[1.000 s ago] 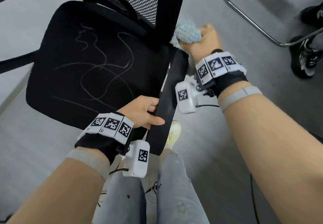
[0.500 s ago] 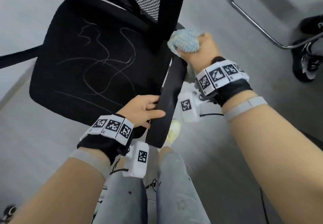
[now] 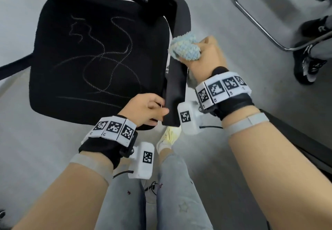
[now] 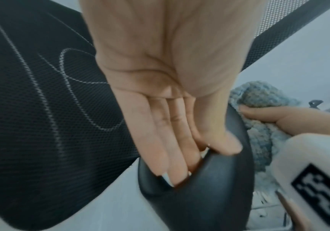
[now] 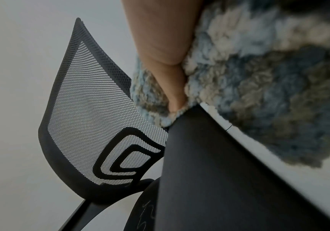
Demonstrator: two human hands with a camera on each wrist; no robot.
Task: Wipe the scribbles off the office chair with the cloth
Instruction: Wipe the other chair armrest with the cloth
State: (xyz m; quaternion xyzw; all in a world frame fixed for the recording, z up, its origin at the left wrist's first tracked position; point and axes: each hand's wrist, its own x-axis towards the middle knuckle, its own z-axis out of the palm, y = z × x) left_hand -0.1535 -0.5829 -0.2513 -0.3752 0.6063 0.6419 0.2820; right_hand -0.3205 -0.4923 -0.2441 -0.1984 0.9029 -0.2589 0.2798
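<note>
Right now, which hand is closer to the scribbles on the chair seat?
Left. The left hand pinches the front end of the armrest, right beside the lowest scribbles at the edge of the seat. The right hand holds the cloth against the armrest, off the seat's side.

Black wrist straps [image 3: 98, 150], white checkered tags [image 3: 112, 127]

office chair [image 3: 93, 53]: one
armrests: two, the right armrest [image 3: 177, 89] and the left armrest [image 3: 14, 67]
scribbles [image 3: 107, 64]: one tangle on the seat, strokes too interlaced to count
cloth [image 3: 186, 49]: one
hands: two, the left hand [image 3: 143, 109] and the right hand [image 3: 206, 57]
marker bands [image 3: 113, 128]: two, one on each wrist
camera boxes [image 3: 143, 159]: two, one under each wrist
dark shoes [image 3: 309, 66]: two, at the right edge
light shoe [image 3: 169, 136]: one
tube frame [image 3: 260, 26]: one
</note>
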